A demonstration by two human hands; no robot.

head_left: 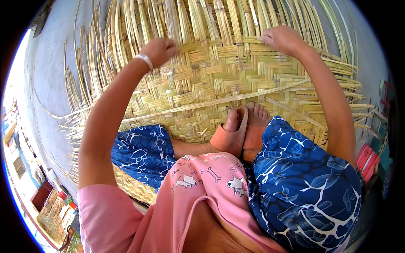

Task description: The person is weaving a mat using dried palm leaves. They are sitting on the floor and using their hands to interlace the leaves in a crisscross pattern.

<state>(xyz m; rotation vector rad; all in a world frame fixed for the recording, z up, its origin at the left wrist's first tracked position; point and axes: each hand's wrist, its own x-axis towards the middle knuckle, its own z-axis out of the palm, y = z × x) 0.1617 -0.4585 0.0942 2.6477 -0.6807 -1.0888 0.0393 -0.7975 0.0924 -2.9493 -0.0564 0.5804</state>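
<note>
A partly woven mat of flat yellow-green strips, which look like bamboo, (202, 76) spreads under me. Its unwoven ends fan out on the far side. My right hand (283, 39) is at the far right of the woven part, thumb and fingers pinched on a crosswise strip (252, 39). My left hand (159, 51), with a pale bangle on the wrist, is over the left side of the weave at the base of the upright strips. Its fingers are curled and slightly blurred, and what lies in them is hidden.
My feet (255, 113), with orange bands (228, 140) around them, rest on the mat. A long loose strip (228, 99) runs across the weave just beyond them. Grey floor (52, 80) borders the mat. A red object (368, 162) lies at the right.
</note>
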